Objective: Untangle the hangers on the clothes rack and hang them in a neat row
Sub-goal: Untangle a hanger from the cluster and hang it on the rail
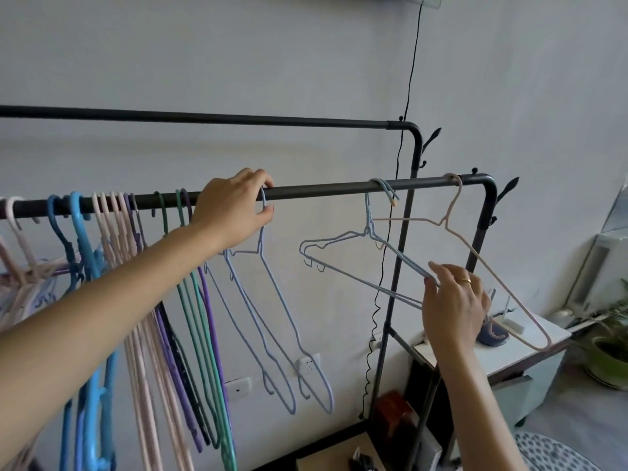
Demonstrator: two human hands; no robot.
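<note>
A: From the head camera, where is the left hand?

B: Its arm stretches up from the lower left, palm down over the black metal front rail of the clothes rack. The thumb and fingers curl around the hook of a light blue wire hanger, pinching it right at the rail. That hanger dangles long and skewed below, with a second like it close alongside.

A: And the right hand?

B: It is raised lower down, near the rack's right post, with a gold ring on one finger. The fingertips pinch the lower corner of a pair of pale blue wire hangers, which hang tilted from hooks farther right on the rail.

A: Anything else on the rail?

B: A pink wire hanger hangs at the far right end, slanting behind the right hand. A packed bunch of coloured plastic hangers crowds the left end: blue, pink, purple, green.
</note>
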